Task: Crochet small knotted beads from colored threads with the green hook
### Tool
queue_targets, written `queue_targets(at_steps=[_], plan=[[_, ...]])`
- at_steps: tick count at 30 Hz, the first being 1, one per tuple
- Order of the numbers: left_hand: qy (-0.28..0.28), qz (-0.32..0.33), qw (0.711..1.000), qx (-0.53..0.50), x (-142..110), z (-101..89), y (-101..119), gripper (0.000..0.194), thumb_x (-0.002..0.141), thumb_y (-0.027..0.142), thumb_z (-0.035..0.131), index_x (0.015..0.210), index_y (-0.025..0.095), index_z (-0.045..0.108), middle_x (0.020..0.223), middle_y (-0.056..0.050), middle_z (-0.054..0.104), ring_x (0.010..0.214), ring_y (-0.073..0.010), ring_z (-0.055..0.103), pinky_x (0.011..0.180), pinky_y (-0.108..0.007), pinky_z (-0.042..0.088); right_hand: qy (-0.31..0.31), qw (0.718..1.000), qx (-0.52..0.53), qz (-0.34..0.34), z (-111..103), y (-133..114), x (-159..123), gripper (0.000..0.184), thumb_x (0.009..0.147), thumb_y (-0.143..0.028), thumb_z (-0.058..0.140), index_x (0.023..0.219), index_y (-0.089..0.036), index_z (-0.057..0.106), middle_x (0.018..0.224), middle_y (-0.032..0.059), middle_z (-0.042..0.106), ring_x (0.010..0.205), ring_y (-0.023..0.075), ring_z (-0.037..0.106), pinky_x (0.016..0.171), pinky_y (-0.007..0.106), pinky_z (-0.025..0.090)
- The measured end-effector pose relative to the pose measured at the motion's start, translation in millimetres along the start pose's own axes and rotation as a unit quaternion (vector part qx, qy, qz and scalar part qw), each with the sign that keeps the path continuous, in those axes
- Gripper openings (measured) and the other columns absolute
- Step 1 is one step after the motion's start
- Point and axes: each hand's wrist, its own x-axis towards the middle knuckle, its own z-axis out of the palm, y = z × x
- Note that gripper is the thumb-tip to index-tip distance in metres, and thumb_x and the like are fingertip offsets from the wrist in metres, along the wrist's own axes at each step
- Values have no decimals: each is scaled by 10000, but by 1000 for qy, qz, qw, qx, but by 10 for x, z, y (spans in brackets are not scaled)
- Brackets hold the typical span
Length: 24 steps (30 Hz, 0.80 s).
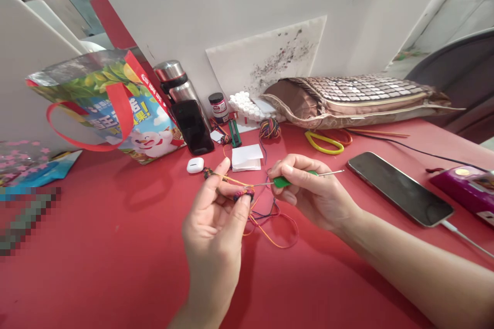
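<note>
My left hand (216,221) pinches a small multicoloured crochet piece (244,196) between thumb and fingers. An orange yarn strand (233,181) runs from the raised index finger to the piece. In my right hand (304,185) is a crochet hook (283,181) with a green grip and thin metal ends sticking out on both sides. The hook's left tip reaches the crochet piece; whether it is inside a stitch I cannot tell. Loose orange, pink and dark yarn (276,236) loops lie on the red table (131,267) below both hands.
Behind my hands are a folded white paper (247,157), an earbud case (195,165), a yarn ball (269,128) and yellow-handled scissors (324,143). A phone (401,187) on a cable lies right. A shopping bag (111,108), dark phone (193,127) and steel flask (181,87) stand left.
</note>
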Motion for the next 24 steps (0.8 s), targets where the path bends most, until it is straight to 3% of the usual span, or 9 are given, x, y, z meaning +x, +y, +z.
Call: queue_targets(at_steps=[7,15,18,20,24], plan=[[-15,43,998,32,3,-32,-29,461,894,205,848,1334,331,792,921,4,737,892,-141,743,878,-255,616,4,1000,-5,-2,21,-22,-4,286,732,-379,1001,699,-173,804,747,47,769,575,90,554,501,216,422],[2,41,998,45,0,2,10,365,886,195,848,1235,294,816,923,5,743,867,-128,740,851,-230,603,-1,999,-40,-16,9,-46,-13,285,755,-388,977,703,-175,795,727,40,743,526,85,494,509,254,438],[10,36,998,57,-15,23,41,232,878,208,847,1101,269,826,990,-16,770,865,-148,746,863,-267,608,-1,998,-52,-19,10,-47,-19,297,761,-404,972,701,-178,789,727,44,739,527,92,504,507,261,446],[11,30,997,67,-22,29,55,71,877,221,841,935,236,804,1175,-60,791,945,-191,768,917,-319,610,2,998,-57,-22,11,-46,-22,302,759,-412,973,699,-181,789,715,44,733,533,101,518,501,261,443],[11,28,995,95,-28,23,63,40,895,243,821,908,225,787,1192,-77,790,995,-221,772,950,-350,602,-4,996,-78,-38,7,-52,-29,276,787,-405,956,720,-179,814,684,39,712,526,97,517,503,257,439]])
